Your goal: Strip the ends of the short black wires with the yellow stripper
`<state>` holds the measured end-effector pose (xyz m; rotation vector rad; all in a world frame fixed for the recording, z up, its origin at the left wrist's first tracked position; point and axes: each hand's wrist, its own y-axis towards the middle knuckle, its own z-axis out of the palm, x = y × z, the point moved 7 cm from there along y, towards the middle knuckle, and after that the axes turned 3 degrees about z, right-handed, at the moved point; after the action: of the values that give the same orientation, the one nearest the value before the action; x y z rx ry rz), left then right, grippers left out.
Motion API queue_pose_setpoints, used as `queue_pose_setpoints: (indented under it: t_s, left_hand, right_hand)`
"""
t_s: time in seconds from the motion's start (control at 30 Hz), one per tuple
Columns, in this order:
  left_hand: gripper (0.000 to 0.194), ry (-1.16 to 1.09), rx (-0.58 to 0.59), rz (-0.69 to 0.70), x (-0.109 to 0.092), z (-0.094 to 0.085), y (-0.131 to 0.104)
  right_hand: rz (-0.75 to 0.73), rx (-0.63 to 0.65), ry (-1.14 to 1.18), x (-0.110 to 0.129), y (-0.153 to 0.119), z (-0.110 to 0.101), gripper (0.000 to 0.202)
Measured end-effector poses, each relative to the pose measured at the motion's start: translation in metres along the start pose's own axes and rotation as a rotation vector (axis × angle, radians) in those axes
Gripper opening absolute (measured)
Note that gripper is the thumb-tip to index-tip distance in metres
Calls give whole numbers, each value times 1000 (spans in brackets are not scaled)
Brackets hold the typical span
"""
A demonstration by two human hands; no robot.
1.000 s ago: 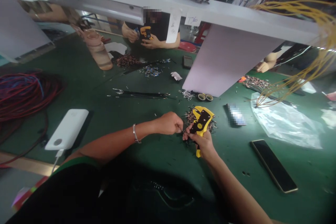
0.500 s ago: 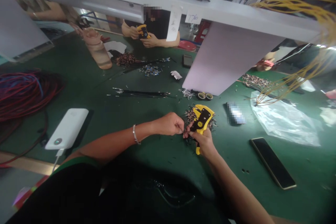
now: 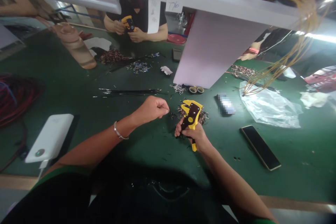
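My right hand [image 3: 198,136] is wrapped round a yellow and black wire stripper [image 3: 194,109], its jaws pointing away from me. Under and beside the tool lies a pile of short dark and copper-coloured wire pieces [image 3: 203,117]. To the left, apart from the stripper, my left hand [image 3: 151,109] is closed in a pinch; whatever is between its fingertips is too small to make out. Beyond that hand, a bundle of black wires [image 3: 131,92] with bright ends lies across the green table [image 3: 154,150]. A small heap of silvery pieces [image 3: 178,88] sits just past the stripper.
Two small rolls [image 3: 196,90] stand by a white upright panel [image 3: 207,49]. On the right are a phone [image 3: 260,148] and a clear plastic bag [image 3: 270,106]. A white power bank [image 3: 49,138] lies left. Across the table, a person holds another stripper [image 3: 128,23] near a bottle [image 3: 76,47].
My left hand has drawn away from the stripper, up and to the left. The right hand still grips the tool. The whole view has shifted, so the table's things appear farther left.
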<state>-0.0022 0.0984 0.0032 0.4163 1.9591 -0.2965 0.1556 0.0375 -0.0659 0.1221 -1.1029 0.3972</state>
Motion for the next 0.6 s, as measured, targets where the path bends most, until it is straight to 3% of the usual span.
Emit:
queue_pose_setpoints:
  t_s: [0.37,0.6]
  left_hand:
    - [9,-133,-68,7,3,-12,2]
    - [9,-153,-21,11,3,-5,3]
  right_hand:
    - [82,137,-51,-8,-4,13,31]
    - [92,167,-47,-11,-6,16,30]
